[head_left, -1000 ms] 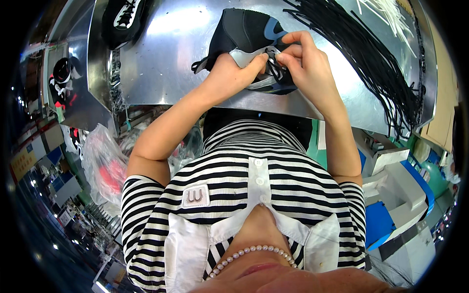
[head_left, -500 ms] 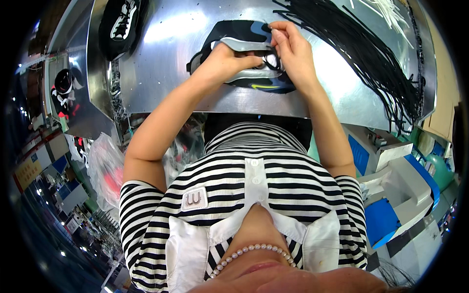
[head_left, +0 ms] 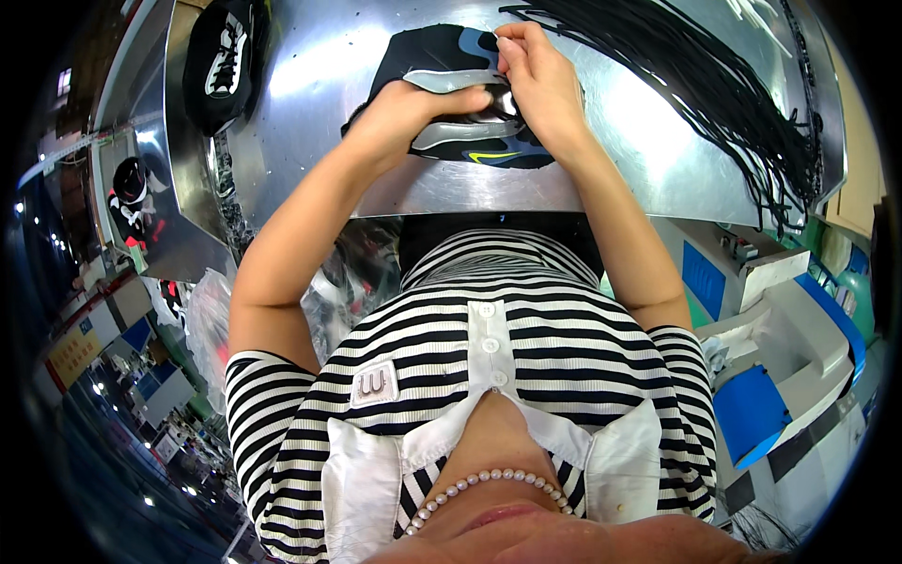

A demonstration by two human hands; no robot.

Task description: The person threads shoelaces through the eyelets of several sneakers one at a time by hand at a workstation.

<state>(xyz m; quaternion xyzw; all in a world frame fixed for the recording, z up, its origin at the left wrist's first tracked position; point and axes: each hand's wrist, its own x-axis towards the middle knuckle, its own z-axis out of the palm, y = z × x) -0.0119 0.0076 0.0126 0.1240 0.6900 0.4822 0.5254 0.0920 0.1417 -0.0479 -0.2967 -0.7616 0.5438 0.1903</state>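
Note:
A black shoe upper (head_left: 418, 54) with blue patches, a yellow-green mark and grey lacing edges (head_left: 451, 81) lies on the metal table in front of me. My left hand (head_left: 399, 111) grips it at the lacing opening, fingers tucked inside and thumb stretched across the gap. At the far right edge of the upper, my right hand (head_left: 545, 86) is closed in a pinch on a thin black shoelace. Its fingertips touch the blue patch beside the grey edge. Most of the lace is hidden behind the right hand.
A long bundle of black laces (head_left: 695, 89) spreads over the table's right side, with white laces (head_left: 752, 11) at the far right. A laced black shoe (head_left: 224, 70) stands at the far left. Below the table's right edge is a grey-and-blue machine (head_left: 785, 348).
Both hands and the shoe upper have shifted slightly left and away from me. The black lace loop seen under my right hand earlier is now mostly out of sight.

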